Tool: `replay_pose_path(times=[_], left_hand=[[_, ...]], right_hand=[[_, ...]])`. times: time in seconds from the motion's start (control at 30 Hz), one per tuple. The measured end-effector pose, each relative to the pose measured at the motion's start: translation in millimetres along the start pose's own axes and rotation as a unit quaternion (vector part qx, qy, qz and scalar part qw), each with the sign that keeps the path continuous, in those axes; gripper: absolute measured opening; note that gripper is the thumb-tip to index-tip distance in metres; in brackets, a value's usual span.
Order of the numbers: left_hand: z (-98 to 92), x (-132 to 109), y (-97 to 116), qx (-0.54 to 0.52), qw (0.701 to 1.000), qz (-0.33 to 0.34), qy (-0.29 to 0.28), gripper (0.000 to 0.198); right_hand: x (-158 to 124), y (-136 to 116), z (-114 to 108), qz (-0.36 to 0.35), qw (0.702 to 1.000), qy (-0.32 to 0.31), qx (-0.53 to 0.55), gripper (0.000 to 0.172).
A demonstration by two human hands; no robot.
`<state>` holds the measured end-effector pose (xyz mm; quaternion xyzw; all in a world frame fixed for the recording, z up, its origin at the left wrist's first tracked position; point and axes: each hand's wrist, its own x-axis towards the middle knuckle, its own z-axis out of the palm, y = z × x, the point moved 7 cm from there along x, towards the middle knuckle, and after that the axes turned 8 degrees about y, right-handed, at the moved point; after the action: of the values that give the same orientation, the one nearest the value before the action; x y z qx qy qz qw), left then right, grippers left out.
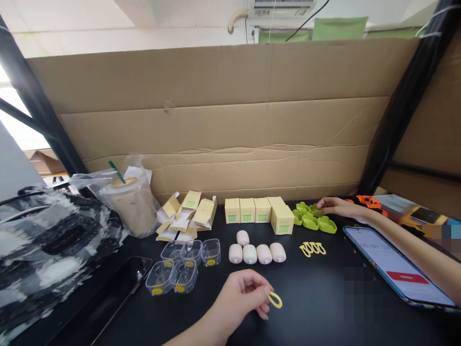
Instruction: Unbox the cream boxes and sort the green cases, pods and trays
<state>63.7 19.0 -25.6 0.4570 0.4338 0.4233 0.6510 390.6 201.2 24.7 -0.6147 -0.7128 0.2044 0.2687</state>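
Fingers (260, 292) of the left hand (237, 294) pinched a yellow loop (275, 300), which stuck out to the right, long side running left to right, low over the black tabletop (317, 307). The right hand (336, 206) touched green clips (313, 221) far back; its grip could not be told. Box labels (247, 217) were too small to read.

Five closed yellow boxes (247, 210) on the desk (324, 298). Before the boxes: five pink cases (249, 253), five clear shells (190, 250). One yellow ring (275, 300) in the left hand (239, 295).
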Motion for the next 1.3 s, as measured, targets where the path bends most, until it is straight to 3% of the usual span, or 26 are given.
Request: replay_pose_path(times=[0.1,0.2,0.37,0.47,0.57,0.63,0.77,0.9,1.07,1.3], left_hand=[[0.3,-3.2,4.4,0.005,1.0,-0.001,0.013,0.04],[0.5,-6.7,9.0,-0.013,0.999,-0.004,0.03,0.042],[3.0,-12.4,13.1,-0.028,0.999,-0.006,0.037,0.045],[4.1,-12.8,13.0,-0.025,0.999,0.006,0.03,0.044],[1.7,-9.5,9.8,-0.051,0.998,0.011,0.041,0.05],[0.8,-6.9,6.8,-0.065,0.997,0.011,0.048,0.056],[2.0,-4.3,2.3,-0.05,0.998,0.019,0.042,0.055],[2.8,-4.5,-0.7,-0.037,0.999,0.025,0.024,0.051],[3.0,-4.9,0.0,-0.028,0.999,0.027,0.016,0.047],[3.9,-5.6,-0.3,-0.022,0.999,0.023,0.015,0.047]], right_hand=[[-16.0,-28.8,-5.6,-0.041,0.998,0.046,0.005,0.023],[-54.7,-82.5,5.4,-0.106,0.991,0.075,0.025,0.023],[-141.7,-182.4,76.8,-0.195,0.974,-0.052,0.099,0.019],[-169.5,-210.2,114.3,-0.179,0.955,-0.134,0.197,0.02],[-169.2,-204.5,126.7,-0.129,0.951,-0.149,0.238,0.019],[-159.8,-189.6,118.3,-0.117,0.958,-0.126,0.23,0.023],[-130.0,-142.2,63.3,-0.118,0.981,0.031,0.152,0.029],[-108.2,-89.6,20.1,-0.073,0.986,0.111,0.1,0.033],[-103.2,-56.4,25.5,-0.023,0.994,0.062,0.085,0.029],[-103.9,-54.5,29.9,-0.004,0.997,0.053,0.057,0.018]])
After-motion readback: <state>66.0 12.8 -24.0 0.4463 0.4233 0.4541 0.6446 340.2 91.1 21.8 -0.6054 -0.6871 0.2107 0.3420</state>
